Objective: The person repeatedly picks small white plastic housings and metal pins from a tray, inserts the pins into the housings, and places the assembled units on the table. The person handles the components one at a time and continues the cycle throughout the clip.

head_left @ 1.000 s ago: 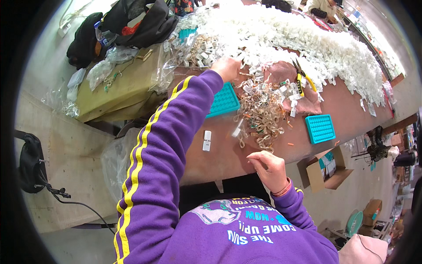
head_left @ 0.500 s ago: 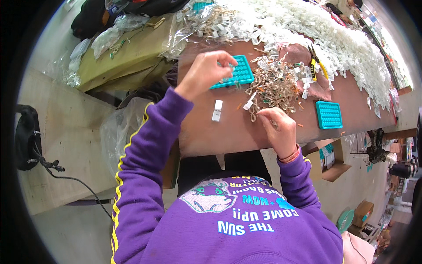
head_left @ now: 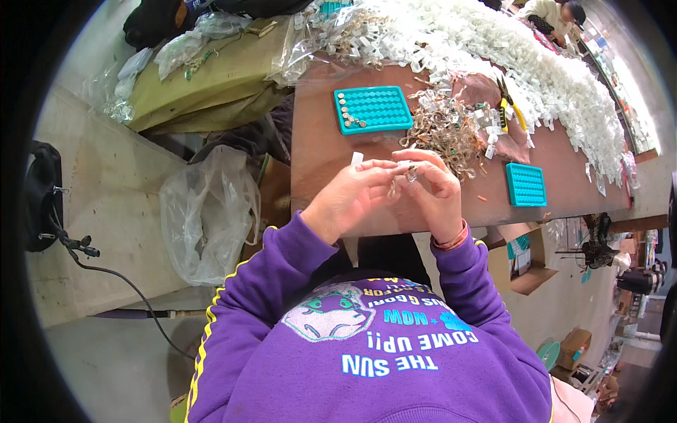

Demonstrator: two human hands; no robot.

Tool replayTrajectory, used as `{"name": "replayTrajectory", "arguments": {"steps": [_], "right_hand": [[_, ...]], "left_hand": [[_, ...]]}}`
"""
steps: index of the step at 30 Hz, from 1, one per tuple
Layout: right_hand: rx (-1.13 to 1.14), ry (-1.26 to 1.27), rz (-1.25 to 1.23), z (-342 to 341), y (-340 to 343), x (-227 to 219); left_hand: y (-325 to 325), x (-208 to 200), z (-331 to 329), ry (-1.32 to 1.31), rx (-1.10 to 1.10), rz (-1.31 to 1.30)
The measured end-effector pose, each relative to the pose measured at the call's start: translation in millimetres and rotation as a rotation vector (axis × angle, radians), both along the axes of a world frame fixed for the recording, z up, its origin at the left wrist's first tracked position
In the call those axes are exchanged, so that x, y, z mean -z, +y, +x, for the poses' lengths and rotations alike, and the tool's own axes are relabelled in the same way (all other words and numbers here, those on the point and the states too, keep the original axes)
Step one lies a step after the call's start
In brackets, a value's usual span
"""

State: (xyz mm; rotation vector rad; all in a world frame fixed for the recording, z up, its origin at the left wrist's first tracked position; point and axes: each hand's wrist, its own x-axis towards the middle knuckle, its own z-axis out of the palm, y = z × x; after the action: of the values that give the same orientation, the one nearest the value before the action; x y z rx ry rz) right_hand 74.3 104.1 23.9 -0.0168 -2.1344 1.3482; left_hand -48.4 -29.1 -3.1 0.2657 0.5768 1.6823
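Over the table's front part my left hand [head_left: 349,197] and my right hand [head_left: 436,196] meet, fingers closed in a pinch. Between them is a beige cord loop [head_left: 393,187] with a small white tag; its finer parts are hidden by the fingers. Just beyond lies a tangled pile of beige cord loops [head_left: 446,137] with small tags. A teal compartment tray [head_left: 384,127] sits to the left of the pile, with several small round pale pieces along its left side. Behind my left hand a white tag [head_left: 357,158] on the table is partly covered.
Yellow-handled pliers [head_left: 504,113] lie on a pink cloth [head_left: 479,92] behind the pile. A second teal tray [head_left: 527,185] is at the right. A large heap of white tags [head_left: 522,84] covers the back. A clear plastic bag [head_left: 204,211] hangs at the left; a person [head_left: 553,17] sits far right.
My left hand has come back from above the left tray and down to my right hand. My right hand has drawn slightly left, away from the pile. The left tray is now uncovered.
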Motion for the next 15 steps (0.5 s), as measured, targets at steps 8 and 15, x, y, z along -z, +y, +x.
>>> {"name": "replayTrajectory", "arguments": {"steps": [8, 15], "right_hand": [[0.021, -0.357, -0.309, 6.0, -4.8, -16.1], [-0.247, -0.45, -0.584, -0.5, -4.9, -21.8]], "left_hand": [[-4.7, -14.2, 13.9, 0.605, -0.374, -0.043], [-12.6, -12.2, -3.9, 0.712, -0.327, 0.14]]}}
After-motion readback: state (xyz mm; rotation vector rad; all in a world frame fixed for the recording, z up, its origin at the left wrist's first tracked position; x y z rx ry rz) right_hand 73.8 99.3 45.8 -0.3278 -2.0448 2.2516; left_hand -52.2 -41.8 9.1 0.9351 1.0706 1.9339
